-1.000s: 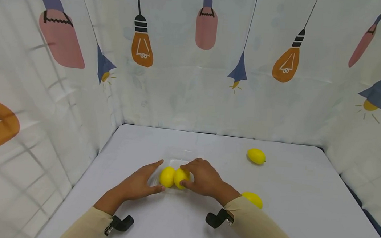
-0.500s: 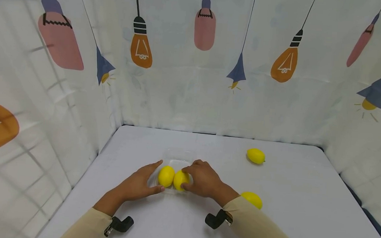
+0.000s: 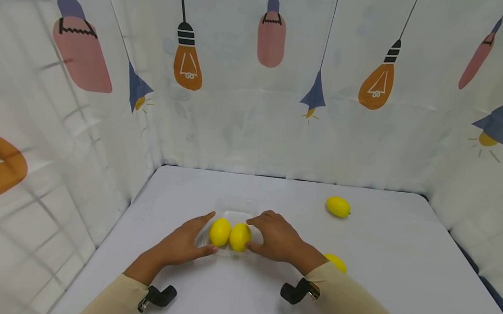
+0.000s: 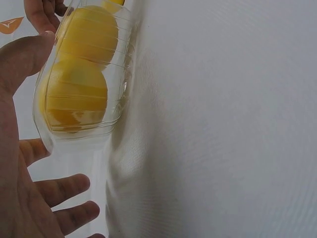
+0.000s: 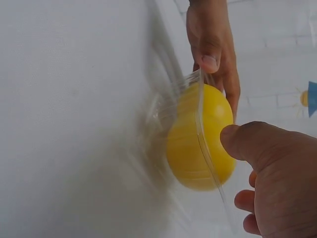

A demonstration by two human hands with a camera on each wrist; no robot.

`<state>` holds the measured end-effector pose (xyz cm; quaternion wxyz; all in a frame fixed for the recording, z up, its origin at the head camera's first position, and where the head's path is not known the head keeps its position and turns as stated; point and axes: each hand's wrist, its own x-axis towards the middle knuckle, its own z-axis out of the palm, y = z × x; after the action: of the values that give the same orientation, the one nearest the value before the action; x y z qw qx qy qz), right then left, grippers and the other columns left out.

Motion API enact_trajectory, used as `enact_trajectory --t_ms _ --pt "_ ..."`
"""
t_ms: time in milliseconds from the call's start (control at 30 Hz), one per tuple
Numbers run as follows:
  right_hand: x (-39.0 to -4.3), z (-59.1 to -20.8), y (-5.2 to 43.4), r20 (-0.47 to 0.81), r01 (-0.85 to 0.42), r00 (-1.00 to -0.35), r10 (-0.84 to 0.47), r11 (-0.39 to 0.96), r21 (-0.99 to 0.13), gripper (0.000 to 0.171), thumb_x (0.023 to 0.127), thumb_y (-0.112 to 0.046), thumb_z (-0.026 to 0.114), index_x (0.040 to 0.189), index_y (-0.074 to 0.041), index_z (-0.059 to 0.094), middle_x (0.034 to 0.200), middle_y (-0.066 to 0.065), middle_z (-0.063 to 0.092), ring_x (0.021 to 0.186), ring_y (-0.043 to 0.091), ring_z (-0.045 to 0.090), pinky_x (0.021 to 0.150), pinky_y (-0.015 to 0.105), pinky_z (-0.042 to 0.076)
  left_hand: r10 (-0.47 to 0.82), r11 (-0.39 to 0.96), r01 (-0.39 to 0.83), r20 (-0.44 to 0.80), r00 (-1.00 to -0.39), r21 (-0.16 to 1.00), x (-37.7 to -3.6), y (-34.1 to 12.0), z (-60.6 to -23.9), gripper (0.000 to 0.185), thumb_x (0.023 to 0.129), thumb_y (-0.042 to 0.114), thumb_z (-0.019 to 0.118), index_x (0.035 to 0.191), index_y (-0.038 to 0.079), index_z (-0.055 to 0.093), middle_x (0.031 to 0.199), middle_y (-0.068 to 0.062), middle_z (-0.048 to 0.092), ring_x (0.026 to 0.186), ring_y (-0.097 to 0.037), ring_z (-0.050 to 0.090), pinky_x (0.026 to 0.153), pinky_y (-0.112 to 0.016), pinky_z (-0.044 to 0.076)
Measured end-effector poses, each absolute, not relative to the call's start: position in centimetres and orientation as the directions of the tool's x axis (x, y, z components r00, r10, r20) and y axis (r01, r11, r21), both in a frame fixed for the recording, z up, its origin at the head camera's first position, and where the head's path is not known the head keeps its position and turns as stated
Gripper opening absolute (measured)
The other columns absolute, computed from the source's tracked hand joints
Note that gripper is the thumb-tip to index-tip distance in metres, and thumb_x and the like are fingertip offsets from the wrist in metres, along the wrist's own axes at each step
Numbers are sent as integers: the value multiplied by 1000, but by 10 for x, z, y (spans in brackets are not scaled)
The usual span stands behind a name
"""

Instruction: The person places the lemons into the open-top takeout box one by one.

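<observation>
Two yellow lemons lie side by side in the near part of a clear plastic clamshell container [image 3: 228, 252], the left lemon [image 3: 219, 232] touching the right lemon [image 3: 240, 237]. My left hand [image 3: 186, 239] holds the container's left end, thumb at the near corner and index finger at the far one; its other fingers spread loosely in the left wrist view. My right hand [image 3: 278, 238] stands at the right lemon with thumb and fingers apart. The right wrist view shows the thumb [image 5: 242, 141] in front of that lemon, fingers relaxed beyond the rim.
Another lemon [image 3: 338, 206] lies at the back right of the white table [image 3: 400, 262]. A further lemon [image 3: 336, 263] is partly hidden behind my right forearm. The container's transparent lid [image 3: 236, 205] lies folded back. Lamp-printed cloth walls [image 3: 244, 128] enclose the table.
My right hand has let go of the right lemon and drawn slightly right, its thumb and fingers spreading. Both lemons stay in the container, and the left hand keeps its place.
</observation>
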<state>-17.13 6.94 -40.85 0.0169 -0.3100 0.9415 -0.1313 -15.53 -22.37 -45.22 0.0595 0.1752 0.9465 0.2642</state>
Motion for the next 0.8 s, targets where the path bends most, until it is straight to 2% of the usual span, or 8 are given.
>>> enact_trajectory --t_ms 400,800 --pt "-170 -409 101 68 -580 -806 -588 761 -291 60 92 -45 75 142 -16 61 133 -3 63 128 19 51 106 40 48 369 806 314 -11 -929 503 -159 -225 -455 102 87 69 68 164 18 25 163 -14 34 147 -40 33 116 -63 29" --pt "-162 -408 130 78 -545 -830 -552 774 -321 60 91 -45 77 141 -17 61 133 -2 61 128 18 51 106 39 47 370 802 309 -20 -929 512 -156 -224 -453 103 87 69 68 164 17 25 162 -15 35 147 -39 34 116 -62 30"
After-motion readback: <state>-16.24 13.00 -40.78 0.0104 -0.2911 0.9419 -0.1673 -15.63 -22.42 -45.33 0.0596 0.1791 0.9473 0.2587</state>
